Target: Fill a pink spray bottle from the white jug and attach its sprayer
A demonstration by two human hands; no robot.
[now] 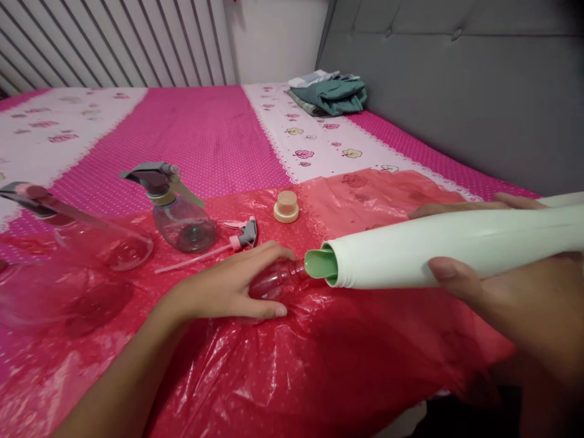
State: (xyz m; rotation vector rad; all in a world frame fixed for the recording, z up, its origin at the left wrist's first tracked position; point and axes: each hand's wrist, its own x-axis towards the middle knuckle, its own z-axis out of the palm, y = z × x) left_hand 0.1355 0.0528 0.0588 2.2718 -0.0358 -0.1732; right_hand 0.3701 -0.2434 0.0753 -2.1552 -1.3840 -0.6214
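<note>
My left hand [232, 283] is wrapped around a small clear bottle [271, 281] and steadies it on the red plastic sheet. The bottle's open neck faces right. In my right hand [488, 292] is a large white jug [410, 255], tipped toward the left, thumb in front and fingers behind. Its green pouring spout [320, 264] meets or nearly touches the bottle's neck; I cannot make out any liquid flowing. Beyond my left hand lies a grey-and-pink trigger sprayer [244, 236] with its thin tube. A translucent yellowish cap [286, 207] stands behind the bottle.
A clear spray bottle [185, 225] with a grey trigger stands back left. Another spray bottle [104, 243] leans farther left. The crinkled red plastic sheet [283, 377] covers the near part of a pink bed [196, 134]. Folded clothes [328, 94] lie by the grey headboard [456, 91].
</note>
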